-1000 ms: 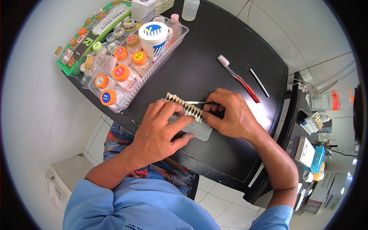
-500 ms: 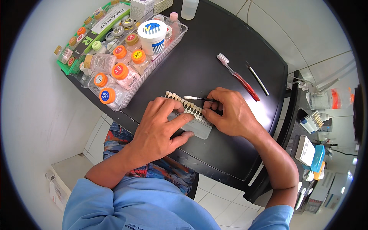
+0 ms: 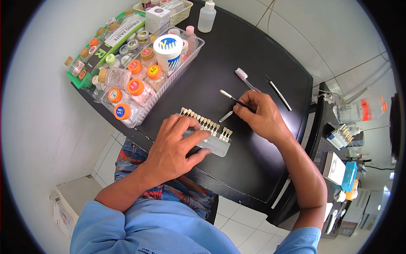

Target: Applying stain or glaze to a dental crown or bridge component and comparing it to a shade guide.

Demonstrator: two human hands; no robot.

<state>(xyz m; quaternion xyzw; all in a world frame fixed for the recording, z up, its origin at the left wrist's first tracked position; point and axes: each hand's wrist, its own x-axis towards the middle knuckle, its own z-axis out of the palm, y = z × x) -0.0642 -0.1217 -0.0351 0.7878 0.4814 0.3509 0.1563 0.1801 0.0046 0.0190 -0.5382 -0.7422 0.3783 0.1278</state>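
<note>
A tooth shade guide (image 3: 215, 145), a grey holder with a row of tooth-coloured tabs, lies on the black table. My left hand (image 3: 171, 144) grips it, fingers over the tabs and thumb at its near edge. A gap shows in the row towards its right end. Just beyond that end, my right hand (image 3: 258, 112) is closed, pinching a slim dark stick with a white tip (image 3: 226, 94) that points up and left. From the same fingers sticks out a pale shade tab (image 3: 226, 117), its other end hidden by them.
A clear basket (image 3: 169, 80) of orange-capped jars and a white tub (image 3: 168, 51) stands at left. Beyond my right hand lie a toothbrush (image 3: 242, 74), partly hidden, and a thin pointed tool (image 3: 280, 95). A squeeze bottle (image 3: 207, 19) stands at the far edge.
My right hand has lifted away from the shade guide, up and right, with the dark stick and a tab. A gap now shows in the row. My left hand stays on the guide.
</note>
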